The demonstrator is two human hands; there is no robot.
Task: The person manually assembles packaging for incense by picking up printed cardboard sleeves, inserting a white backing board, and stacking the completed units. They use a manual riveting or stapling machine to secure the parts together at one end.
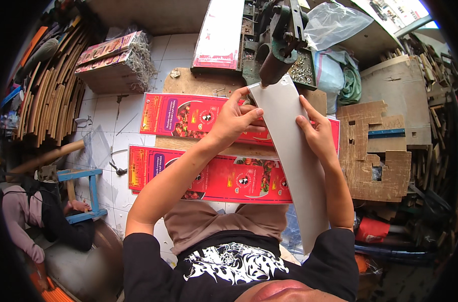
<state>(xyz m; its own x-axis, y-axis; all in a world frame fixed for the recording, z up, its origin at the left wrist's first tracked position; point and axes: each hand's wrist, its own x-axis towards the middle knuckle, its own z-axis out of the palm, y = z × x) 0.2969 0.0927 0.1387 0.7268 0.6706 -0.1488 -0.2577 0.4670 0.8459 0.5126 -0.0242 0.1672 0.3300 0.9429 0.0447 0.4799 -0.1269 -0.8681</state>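
Note:
A long grey board strip [287,136] slants from under the dark machine head [277,65] down toward my right side. My left hand [236,121] pinches its left edge near the far end, thumb toward the board. On the opposite edge, my right hand [314,126] grips with the thumb on top and the fingers along the side. The tip of the machine's spindle stands over the board's far end; whether they touch I cannot tell. Beneath the board and my left forearm lies a red printed sign strip [183,117]. Closer to me is a stack of similar red strips [216,176], partly covered by my forearm.
A tray of small metal eyelets [302,68] sits beside the machine. A pale panel [216,35] lies behind. Tied bundles of printed boards [113,58] stand far left, cut brown boards [377,151] lean at right. Another person [32,216] sits at the lower left by a blue frame [83,194].

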